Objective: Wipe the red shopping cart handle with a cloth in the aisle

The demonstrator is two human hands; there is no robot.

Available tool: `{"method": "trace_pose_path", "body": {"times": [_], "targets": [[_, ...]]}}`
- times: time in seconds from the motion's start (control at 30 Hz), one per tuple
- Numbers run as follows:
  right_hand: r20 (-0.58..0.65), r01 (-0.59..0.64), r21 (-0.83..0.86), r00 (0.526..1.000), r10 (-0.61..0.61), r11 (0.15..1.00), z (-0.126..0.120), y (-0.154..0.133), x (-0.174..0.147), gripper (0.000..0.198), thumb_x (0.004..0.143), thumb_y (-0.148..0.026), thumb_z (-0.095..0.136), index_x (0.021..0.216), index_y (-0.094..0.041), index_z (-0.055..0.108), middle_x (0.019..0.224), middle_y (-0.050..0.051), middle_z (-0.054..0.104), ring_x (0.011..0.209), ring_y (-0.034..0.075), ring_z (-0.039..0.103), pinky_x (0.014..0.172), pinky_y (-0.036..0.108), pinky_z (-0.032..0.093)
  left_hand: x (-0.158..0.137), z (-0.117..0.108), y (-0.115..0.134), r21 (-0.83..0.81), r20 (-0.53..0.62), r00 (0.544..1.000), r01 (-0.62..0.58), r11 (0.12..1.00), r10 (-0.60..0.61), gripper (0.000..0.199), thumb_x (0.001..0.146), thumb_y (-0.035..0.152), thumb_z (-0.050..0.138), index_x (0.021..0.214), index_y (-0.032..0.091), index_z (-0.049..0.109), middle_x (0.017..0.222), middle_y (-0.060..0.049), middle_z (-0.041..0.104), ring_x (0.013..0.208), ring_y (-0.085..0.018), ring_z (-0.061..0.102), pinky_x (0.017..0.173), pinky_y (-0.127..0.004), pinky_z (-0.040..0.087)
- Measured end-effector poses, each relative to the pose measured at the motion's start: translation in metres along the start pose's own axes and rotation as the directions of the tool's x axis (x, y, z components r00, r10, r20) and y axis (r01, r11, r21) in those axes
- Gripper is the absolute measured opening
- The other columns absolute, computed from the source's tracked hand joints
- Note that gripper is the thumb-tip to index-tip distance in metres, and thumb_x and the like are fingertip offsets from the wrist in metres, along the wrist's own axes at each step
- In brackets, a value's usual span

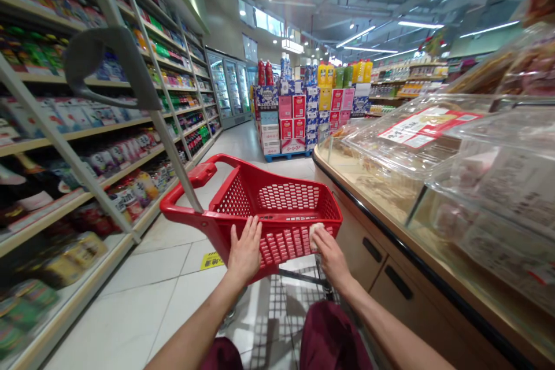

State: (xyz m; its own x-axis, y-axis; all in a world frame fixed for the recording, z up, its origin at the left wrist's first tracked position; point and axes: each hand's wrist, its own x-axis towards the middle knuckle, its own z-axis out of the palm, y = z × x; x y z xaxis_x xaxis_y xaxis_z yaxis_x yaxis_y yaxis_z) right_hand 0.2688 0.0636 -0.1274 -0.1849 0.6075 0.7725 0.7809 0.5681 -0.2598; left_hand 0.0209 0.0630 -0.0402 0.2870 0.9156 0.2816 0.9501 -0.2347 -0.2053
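Observation:
A red plastic shopping cart [269,208] with perforated basket walls stands sideways in front of me. My left hand [246,251] lies flat against the near wall of the basket, fingers stretched out and together, pointing up. At the right end of that same wall, my right hand [329,251] has its fingers closed on a small white cloth or tissue [316,235], pressed to the red plastic. Most of the white piece is hidden under the fingers. A grey pole with a dark grey loop handle [113,69] rises from the cart's left end.
Drink shelves [130,121] run along the left. On the right is a display counter [368,202] with clear plastic food packs [416,133]. Stacked drink cartons [299,118] stand on a blue pallet ahead. A yellow floor sticker [211,261] lies beside the cart.

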Motion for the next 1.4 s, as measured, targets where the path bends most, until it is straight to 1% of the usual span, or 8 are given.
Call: {"method": "trace_pose_path", "body": {"times": [0.1, 0.27, 0.5, 0.67, 0.83, 1.0, 1.17, 1.4], "targets": [[-0.009, 0.046, 0.038, 0.999, -0.046, 0.998, 0.007, -0.014, 0.015, 0.048, 0.082, -0.003, 0.031, 0.125, -0.020, 0.044, 0.129, 0.009, 0.045, 0.123, 0.019, 0.035, 0.100, 0.043, 0.034, -0.001, 0.000, 0.000, -0.001, -0.010, 1.000, 0.025, 1.000, -0.025, 0.065, 0.068, 0.020, 0.038, 0.132, 0.013, 0.028, 0.142, -0.007, 0.020, 0.132, -0.024, 0.009, 0.103, -0.054, 0.010], [0.100, 0.073, 0.050, 0.992, -0.078, 0.996, 0.024, -0.026, 0.003, 0.046, 0.081, -0.005, 0.035, 0.121, -0.022, 0.049, 0.118, 0.009, 0.055, 0.114, 0.018, 0.047, 0.092, 0.039, 0.044, -0.005, 0.002, -0.006, 0.006, -0.026, 0.999, -0.036, 0.999, 0.036, 0.065, 0.068, 0.020, 0.038, 0.132, 0.014, 0.028, 0.142, -0.006, 0.021, 0.132, -0.024, 0.008, 0.104, -0.054, 0.009], [0.038, 0.181, 0.047, 0.982, -0.183, 0.982, 0.020, -0.051, 0.033, 0.042, 0.084, -0.006, 0.032, 0.123, -0.016, 0.047, 0.125, 0.011, 0.049, 0.123, 0.019, 0.035, 0.098, 0.040, 0.037, -0.009, 0.002, -0.008, -0.038, -0.017, 1.000, -0.018, 0.999, 0.017, 0.064, 0.069, 0.020, 0.037, 0.132, 0.012, 0.027, 0.142, -0.006, 0.018, 0.132, -0.022, 0.010, 0.104, -0.054, 0.006], [0.125, 0.240, 0.092, 0.960, -0.250, 0.966, 0.033, -0.053, 0.018, 0.037, 0.085, -0.010, 0.037, 0.119, -0.017, 0.051, 0.117, 0.011, 0.056, 0.117, 0.019, 0.043, 0.092, 0.038, 0.044, -0.012, -0.001, -0.010, -0.029, -0.004, 0.999, -0.047, 0.998, 0.047, 0.065, 0.069, 0.021, 0.038, 0.132, 0.013, 0.026, 0.143, -0.006, 0.018, 0.132, -0.023, 0.008, 0.104, -0.054, 0.007], [0.063, 0.234, 0.075, 0.969, -0.239, 0.969, 0.033, -0.066, 0.032, 0.040, 0.086, -0.009, 0.033, 0.123, -0.016, 0.046, 0.127, 0.011, 0.047, 0.124, 0.019, 0.032, 0.099, 0.042, 0.035, -0.013, 0.000, -0.008, -0.032, -0.013, 0.999, -0.044, 0.999, 0.044, 0.066, 0.069, 0.022, 0.038, 0.133, 0.011, 0.024, 0.143, -0.008, 0.015, 0.132, -0.023, 0.007, 0.104, -0.054, 0.007], [0.152, 0.287, 0.085, 0.943, -0.297, 0.954, 0.040, -0.071, 0.030, 0.036, 0.086, -0.012, 0.037, 0.118, -0.017, 0.051, 0.117, 0.011, 0.056, 0.117, 0.018, 0.043, 0.092, 0.036, 0.045, -0.014, -0.009, -0.020, -0.055, -0.030, 0.999, -0.012, 0.998, 0.011, 0.065, 0.071, 0.023, 0.037, 0.133, 0.012, 0.024, 0.143, -0.007, 0.016, 0.132, -0.022, 0.009, 0.105, -0.053, 0.007], [0.100, 0.265, 0.103, 0.956, -0.275, 0.959, 0.047, -0.084, 0.038, 0.040, 0.085, -0.009, 0.034, 0.123, -0.016, 0.047, 0.127, 0.011, 0.047, 0.124, 0.020, 0.032, 0.099, 0.041, 0.035, -0.016, -0.022, -0.038, -0.006, -0.038, 0.997, 0.072, 0.997, -0.073, 0.063, 0.071, 0.021, 0.038, 0.132, 0.010, 0.026, 0.142, -0.010, 0.020, 0.132, -0.023, 0.012, 0.104, -0.053, 0.006], [0.189, 0.272, 0.151, 0.936, -0.298, 0.950, 0.063, -0.097, 0.032, 0.034, 0.083, -0.010, 0.040, 0.113, -0.014, 0.056, 0.115, 0.013, 0.057, 0.116, 0.020, 0.044, 0.093, 0.037, 0.042, -0.023, -0.015, -0.049, 0.018, -0.077, 0.997, -0.003, 1.000, 0.004, 0.064, 0.070, 0.021, 0.038, 0.132, 0.012, 0.025, 0.142, -0.008, 0.020, 0.132, -0.023, 0.013, 0.104, -0.054, 0.007]]}}
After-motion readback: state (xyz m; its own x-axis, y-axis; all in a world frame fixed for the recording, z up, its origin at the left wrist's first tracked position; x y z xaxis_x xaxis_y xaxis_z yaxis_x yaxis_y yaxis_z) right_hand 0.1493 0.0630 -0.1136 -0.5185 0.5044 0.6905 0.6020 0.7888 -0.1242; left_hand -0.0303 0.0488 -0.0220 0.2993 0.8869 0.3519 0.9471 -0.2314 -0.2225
